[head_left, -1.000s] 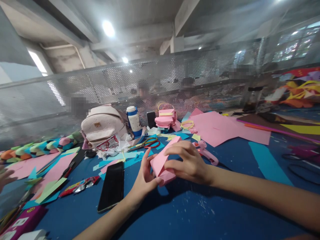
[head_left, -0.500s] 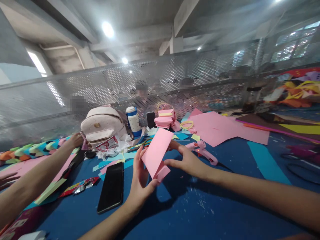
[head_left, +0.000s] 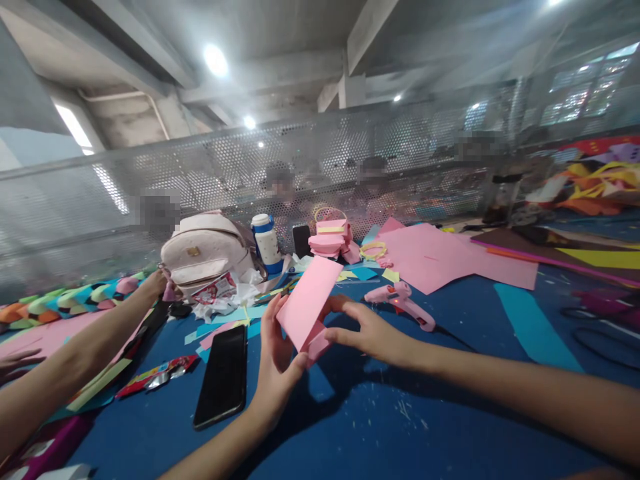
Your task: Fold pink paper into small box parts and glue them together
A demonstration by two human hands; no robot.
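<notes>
A folded piece of pink paper (head_left: pixel 311 300) is held up over the blue table between my two hands. My left hand (head_left: pixel 278 367) grips its left side, with the thumb at the bottom corner and the fingers partly behind the sheet. On the right, my right hand (head_left: pixel 367 331) pinches the lower folded flap, thumb in front and fingertips hidden behind the paper. A pink hot glue gun (head_left: pixel 401 303) with a small red light lies just beyond my right hand. To the left of my left hand lies a black phone (head_left: pixel 221 377).
Behind stand a pale backpack (head_left: pixel 210 250), a white-and-blue bottle (head_left: pixel 267 243) and a pink paper construction (head_left: pixel 330 237). Large pink sheets (head_left: pixel 435 253) and a blue strip (head_left: pixel 533 323) lie on the right. Another person's arm (head_left: pixel 95 340) reaches in from the left.
My hands and the pink paper have shifted slightly left. The lower flap has been pressed in closer to the main sheet. The co-worker's arm moved a little.
</notes>
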